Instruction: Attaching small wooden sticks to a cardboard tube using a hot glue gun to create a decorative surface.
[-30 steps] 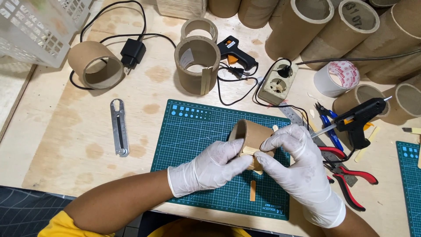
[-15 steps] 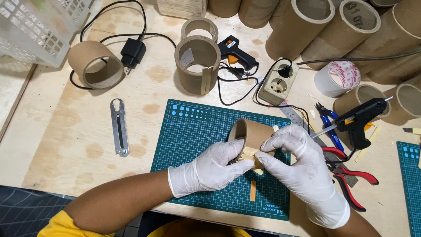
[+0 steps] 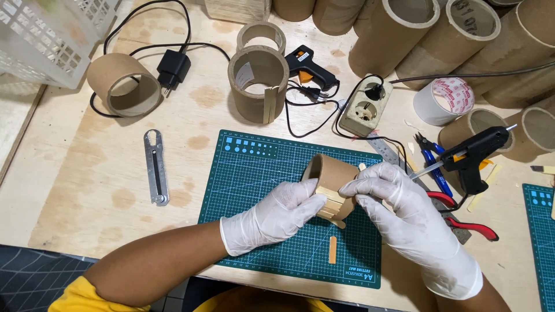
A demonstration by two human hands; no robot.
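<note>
Cutting mat (image 3: pixel 254 190): on the bench (image 3: pixel 69 190), centre front.
Short cardboard tube (image 3: pixel 330 180): above the mat, between left hand (image 3: pixel 277 215) and right hand (image 3: pixel 399 202); wooden sticks (image 3: pixel 334 199) lie against its side.
Loose stick (image 3: pixel 332 249): on the mat, in front of the tube.
Metal cutter (image 3: pixel 156 167): on the bench, left of the mat.
Tube section (image 3: pixel 122 85): far left, behind the cutter; plug adapter (image 3: pixel 173 68) just right of it.
Upright tube section (image 3: pixel 258 84): behind the mat; a ring (image 3: pixel 261 37) behind that.
Glue gun (image 3: pixel 305 62): right of the upright section.
Socket block (image 3: pixel 365 106): right of that gun.
Tape roll (image 3: pixel 444 101): right of the socket block.
Second glue gun (image 3: pixel 477 153): right of the mat; pliers (image 3: pixel 462 216) in front of it.
Long tubes (image 3: pixel 399 29): stacked along the back.
Basket (image 3: pixel 40 34): back left corner.
</note>
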